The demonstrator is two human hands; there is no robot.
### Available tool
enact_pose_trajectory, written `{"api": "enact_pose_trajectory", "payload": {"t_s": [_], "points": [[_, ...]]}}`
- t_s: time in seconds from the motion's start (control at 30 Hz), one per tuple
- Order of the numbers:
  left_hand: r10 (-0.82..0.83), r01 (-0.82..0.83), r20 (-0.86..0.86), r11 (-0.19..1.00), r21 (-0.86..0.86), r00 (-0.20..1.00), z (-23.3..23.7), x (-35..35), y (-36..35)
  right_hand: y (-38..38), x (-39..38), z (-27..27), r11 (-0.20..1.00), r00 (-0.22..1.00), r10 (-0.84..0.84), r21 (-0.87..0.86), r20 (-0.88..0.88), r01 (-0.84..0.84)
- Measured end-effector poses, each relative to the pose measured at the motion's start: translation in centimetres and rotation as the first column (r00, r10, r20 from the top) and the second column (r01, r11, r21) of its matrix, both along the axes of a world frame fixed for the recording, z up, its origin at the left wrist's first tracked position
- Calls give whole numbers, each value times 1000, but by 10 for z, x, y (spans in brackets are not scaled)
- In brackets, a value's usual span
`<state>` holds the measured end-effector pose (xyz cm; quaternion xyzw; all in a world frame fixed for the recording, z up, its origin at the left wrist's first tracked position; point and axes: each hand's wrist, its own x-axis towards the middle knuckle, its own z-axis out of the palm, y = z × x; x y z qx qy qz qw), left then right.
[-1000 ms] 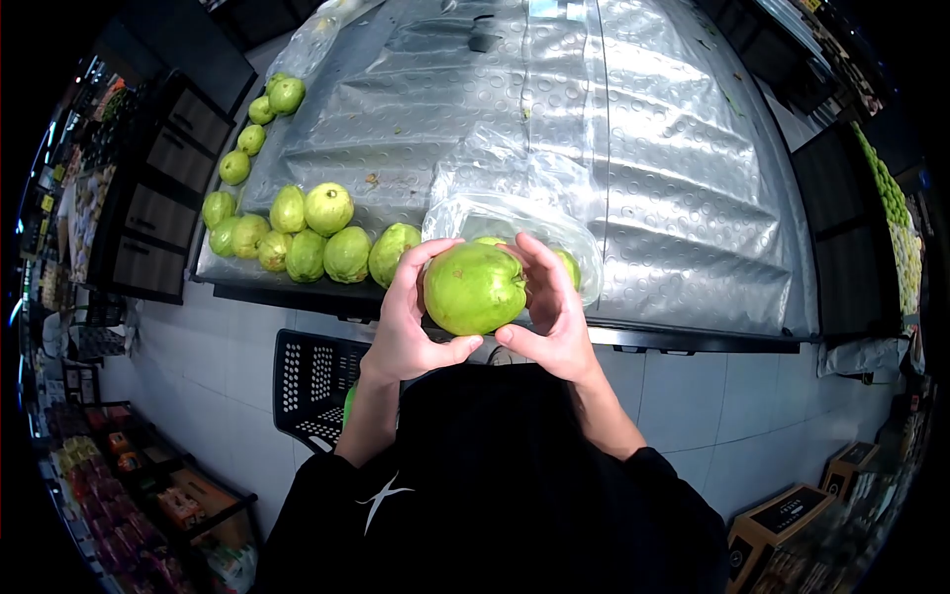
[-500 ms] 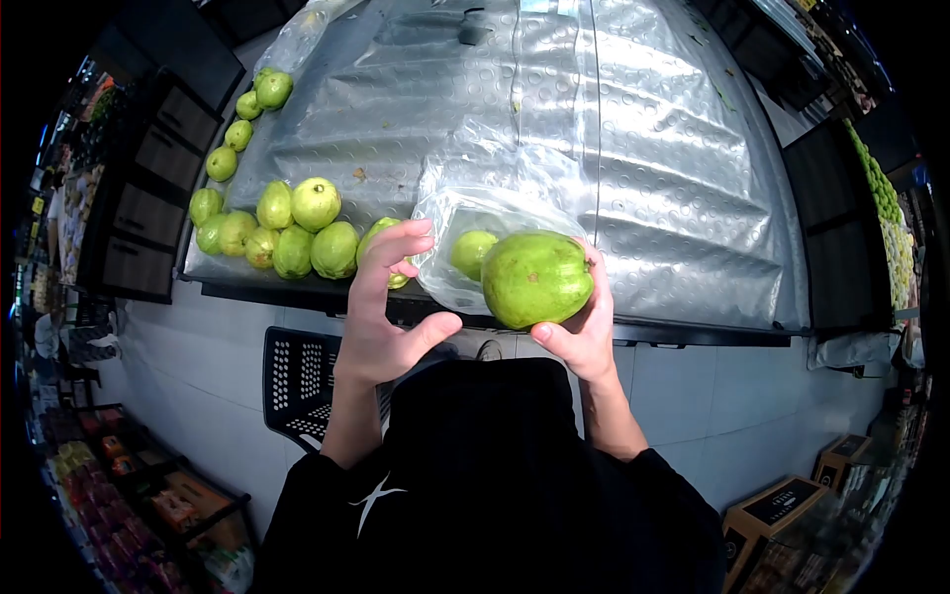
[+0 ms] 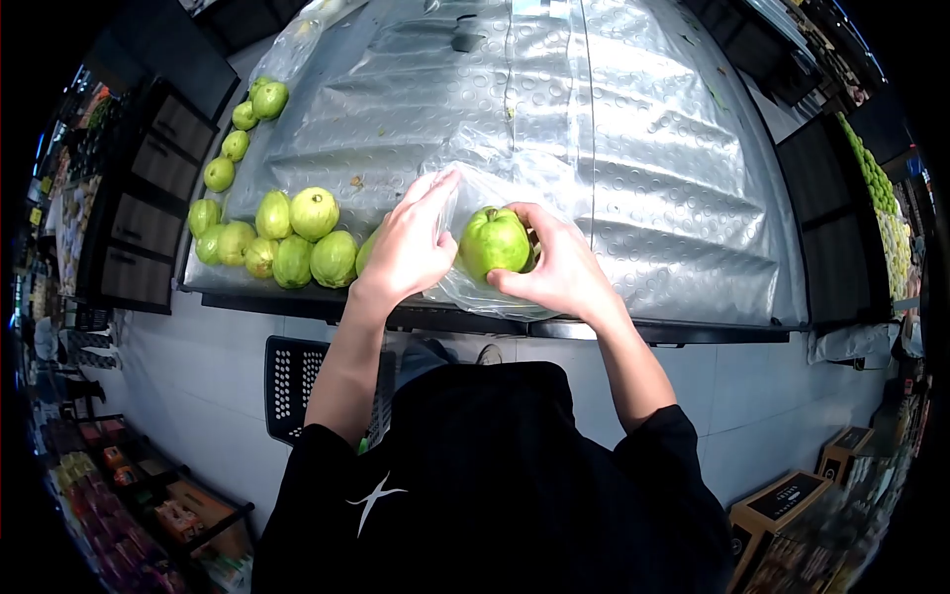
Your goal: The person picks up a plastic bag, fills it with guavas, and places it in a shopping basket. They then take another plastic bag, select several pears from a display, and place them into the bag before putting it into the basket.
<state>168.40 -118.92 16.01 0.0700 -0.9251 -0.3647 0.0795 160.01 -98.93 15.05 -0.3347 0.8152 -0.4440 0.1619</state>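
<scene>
A large green guava [image 3: 494, 245] is held in my right hand [image 3: 557, 259], over the clear plastic bag [image 3: 495, 300] near the table's front edge. The fingers wrap round its right side. My left hand [image 3: 411, 238] is at the bag's left side, its fingers pressed together on the thin plastic. Just left of this hand, a guava [image 3: 365, 253] is partly covered by it. Several more green guavas [image 3: 292, 261] lie in a cluster to the left.
Silver padded sheeting [image 3: 683, 198] covers the table. More guavas [image 3: 220, 174] line its left edge, below another plastic bag [image 3: 297, 42]. A black basket [image 3: 296, 384] stands on the floor at the front left. Cardboard boxes [image 3: 782, 505] are at the lower right.
My right hand has lowered the guava into the bag's area and turned it. My left hand has moved up and right, from spread fingers to closed on the bag.
</scene>
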Motion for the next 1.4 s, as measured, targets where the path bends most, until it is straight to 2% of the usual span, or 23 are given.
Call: {"api": "enact_pose_trajectory", "payload": {"t_s": [0.1,0.13,0.2,0.23,0.27,0.33,0.57,0.63,0.73,0.8,0.87,0.93,0.97,1.0,1.03,1.07,1.1,1.13,1.17,1.23,1.27,1.33,1.4], "points": [[-9,10,-9,993,121,1000,15,1,3,-18,-11,-5,985,937,-31,149,-349,88],[-31,33,-13,983,179,999,16,3,3,-20,-16,-6,985,937,-26,149,-350,83],[-43,51,-77,993,106,996,9,5,4,-23,-26,-11,945,813,103,312,-573,100],[-65,70,-136,997,30,989,6,5,4,-26,-28,-12,922,793,148,373,-591,106],[-61,66,-137,997,30,989,4,6,3,-27,-29,-12,922,792,152,373,-592,103],[-66,84,-162,991,103,985,1,6,1,-31,-29,-11,850,797,231,514,-559,115],[-59,67,-279,998,20,958,-2,2,-6,-50,-27,-15,793,761,274,586,-588,167],[-31,50,-155,991,121,987,5,6,-8,-45,-25,-13,803,808,258,583,-530,126],[-11,15,-24,987,161,1000,7,13,-14,-34,-16,17,781,853,275,621,-444,71],[-20,19,10,988,152,1000,4,16,-20,-18,-12,16,809,858,248,583,-451,73],[-28,21,46,990,142,999,-1,19,-27,-2,-11,1,877,803,154,454,-575,157],[-106,95,66,984,152,992,-10,23,-34,2,-5,4,877,826,124,450,-549,167],[-155,157,-77,988,12,985,-21,25,-41,6,-5,3,910,855,90,392,-510,138],[-148,149,-75,989,4,986,-18,30,-45,8,-3,1,937,883,59,331,-467,112],[-75,86,-63,977,195,995,-13,34,-50,9,1,-1,972,842,12,202,-540,116],[-4,18,-38,926,376,999,-8,40,-57,11,4,-2,976,843,16,192,-537,104],[59,8,-137,897,441,989,-18,45,-73,15,7,-4,994,881,-22,80,-473,68],[146,-72,-155,912,403,977,-18,49,-89,17,10,-6,999,914,-50,-33,-402,40],[265,-199,-154,917,347,952,-14,54,-103,16,15,-9,987,894,-105,-153,-435,41],[372,-359,-124,926,118,920,-9,60,-140,18,26,-17,971,905,-126,-238,-406,29],[377,-365,-122,924,113,918,-7,61,-154,19,30,-20,949,912,-154,-314,-380,29],[279,-282,-58,897,-340,958,-9,61,-179,15,40,-24,929,918,-185,-367,-350,47],[235,-238,-53,899,-368,970,-14,53,-189,13,45,-30,923,930,-182,-380,-319,51]]}}
